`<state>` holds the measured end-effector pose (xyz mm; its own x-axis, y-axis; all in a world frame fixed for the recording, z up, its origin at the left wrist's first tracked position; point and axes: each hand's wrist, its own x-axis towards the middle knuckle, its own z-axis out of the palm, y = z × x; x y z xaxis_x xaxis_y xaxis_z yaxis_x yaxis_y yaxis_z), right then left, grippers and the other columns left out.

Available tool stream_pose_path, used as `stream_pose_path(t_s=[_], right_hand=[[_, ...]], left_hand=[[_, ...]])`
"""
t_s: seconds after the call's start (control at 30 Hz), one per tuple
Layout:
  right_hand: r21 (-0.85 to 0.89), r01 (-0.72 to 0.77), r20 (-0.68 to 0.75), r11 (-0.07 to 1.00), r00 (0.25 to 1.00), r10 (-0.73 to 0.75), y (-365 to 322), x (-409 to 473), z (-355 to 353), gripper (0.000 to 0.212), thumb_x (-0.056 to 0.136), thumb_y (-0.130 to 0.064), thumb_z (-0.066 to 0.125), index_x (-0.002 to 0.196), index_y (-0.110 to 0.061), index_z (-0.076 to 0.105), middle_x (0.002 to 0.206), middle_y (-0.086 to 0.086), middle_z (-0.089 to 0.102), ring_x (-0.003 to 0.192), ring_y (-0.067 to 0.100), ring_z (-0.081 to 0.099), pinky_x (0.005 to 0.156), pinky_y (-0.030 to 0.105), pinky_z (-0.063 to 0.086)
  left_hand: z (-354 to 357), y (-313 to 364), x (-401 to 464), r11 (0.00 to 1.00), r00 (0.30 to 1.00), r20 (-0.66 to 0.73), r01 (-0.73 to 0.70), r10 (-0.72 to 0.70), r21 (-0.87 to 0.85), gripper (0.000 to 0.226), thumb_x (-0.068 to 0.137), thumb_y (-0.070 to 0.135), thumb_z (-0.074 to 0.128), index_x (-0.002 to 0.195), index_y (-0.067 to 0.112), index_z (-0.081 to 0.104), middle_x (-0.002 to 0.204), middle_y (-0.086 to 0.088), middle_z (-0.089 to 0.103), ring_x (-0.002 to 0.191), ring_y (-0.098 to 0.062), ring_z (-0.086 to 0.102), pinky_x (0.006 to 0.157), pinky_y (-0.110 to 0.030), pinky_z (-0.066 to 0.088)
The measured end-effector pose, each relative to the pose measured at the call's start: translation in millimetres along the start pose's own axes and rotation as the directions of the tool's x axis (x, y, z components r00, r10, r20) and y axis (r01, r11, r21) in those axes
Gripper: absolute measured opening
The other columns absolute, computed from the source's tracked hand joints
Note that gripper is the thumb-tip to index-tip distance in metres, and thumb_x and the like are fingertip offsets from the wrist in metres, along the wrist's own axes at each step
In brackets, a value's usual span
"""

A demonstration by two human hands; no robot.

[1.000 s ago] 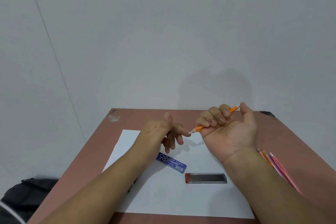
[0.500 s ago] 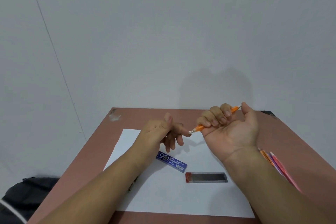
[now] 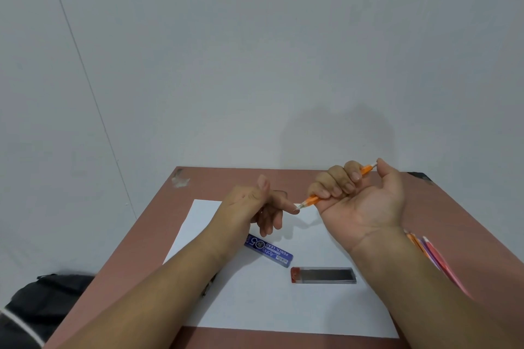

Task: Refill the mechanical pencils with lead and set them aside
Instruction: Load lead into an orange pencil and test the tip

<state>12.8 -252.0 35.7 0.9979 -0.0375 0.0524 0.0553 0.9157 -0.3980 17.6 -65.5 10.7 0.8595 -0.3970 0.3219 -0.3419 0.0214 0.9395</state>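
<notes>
My right hand point(image 3: 360, 201) is fisted around an orange mechanical pencil point(image 3: 311, 200), palm up, thumb resting on its top button. The pencil's tip points left and touches the index fingertip of my left hand point(image 3: 256, 204), which holds nothing; its thumb is up and its other fingers hang loose. Both hands hover above a white sheet of paper point(image 3: 255, 300). On the sheet lie a blue lead box point(image 3: 269, 249) and a clear lead case with a red cap point(image 3: 323, 275).
Several coloured pencils point(image 3: 433, 258) lie on the brown table point(image 3: 459, 221) right of my right forearm, partly hidden by it. A dark bag point(image 3: 42, 300) sits on the floor at the left. A grey wall stands behind the table.
My right hand has risen slightly and its thumb has shifted on the pencil's top end. The left hand and the pencil tip stay together.
</notes>
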Motion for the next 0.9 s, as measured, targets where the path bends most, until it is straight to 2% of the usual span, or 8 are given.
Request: stream_pose_path(t_s=[0.37,0.63,0.8,0.9], right_hand=[[0.014,-0.006,-0.019,1.0,1.0,0.006,0.5,1.1,0.1,0.049,0.094,-0.051,0.042,0.062,-0.014,0.039,0.061,-0.001,0.024,0.053,0.017,0.025,0.054,0.028,0.026],[-0.001,0.008,0.003,1.0,1.0,-0.008,-0.1,1.3,-0.9,0.044,0.093,-0.045,0.039,0.061,-0.015,0.038,0.06,0.0,0.024,0.052,0.017,0.024,0.054,0.028,0.027],[0.02,-0.005,-0.01,1.0,1.0,0.005,0.3,1.2,-0.1,0.048,0.094,-0.051,0.042,0.062,-0.015,0.038,0.06,-0.001,0.024,0.052,0.016,0.024,0.054,0.028,0.026],[0.025,-0.009,-0.012,1.0,1.0,0.009,-0.2,1.3,-0.2,0.049,0.094,-0.051,0.042,0.062,-0.015,0.039,0.06,-0.001,0.024,0.053,0.016,0.024,0.054,0.028,0.026]], left_hand=[[0.3,0.4,-0.9,1.0,1.0,0.008,0.006,-0.006,0.012,0.096,0.079,0.09,0.036,0.094,0.006,0.079,0.064,-0.002,0.06,0.056,-0.016,0.051,0.06,-0.027,0.045],[-0.4,-0.2,-0.9,1.0,1.0,0.007,0.0,0.0,0.01,0.095,0.08,0.09,0.035,0.094,0.006,0.079,0.064,-0.003,0.06,0.056,-0.017,0.051,0.06,-0.026,0.044],[-0.6,-1.8,-1.0,1.0,1.0,0.005,0.002,-0.002,0.024,0.087,0.089,0.079,0.031,0.094,0.008,0.08,0.065,-0.003,0.059,0.056,-0.018,0.05,0.061,-0.027,0.044],[-0.2,-1.4,-0.8,1.0,1.0,0.012,-0.007,0.007,0.017,0.091,0.084,0.086,0.033,0.095,0.008,0.08,0.066,-0.004,0.059,0.056,-0.018,0.05,0.061,-0.026,0.044]])
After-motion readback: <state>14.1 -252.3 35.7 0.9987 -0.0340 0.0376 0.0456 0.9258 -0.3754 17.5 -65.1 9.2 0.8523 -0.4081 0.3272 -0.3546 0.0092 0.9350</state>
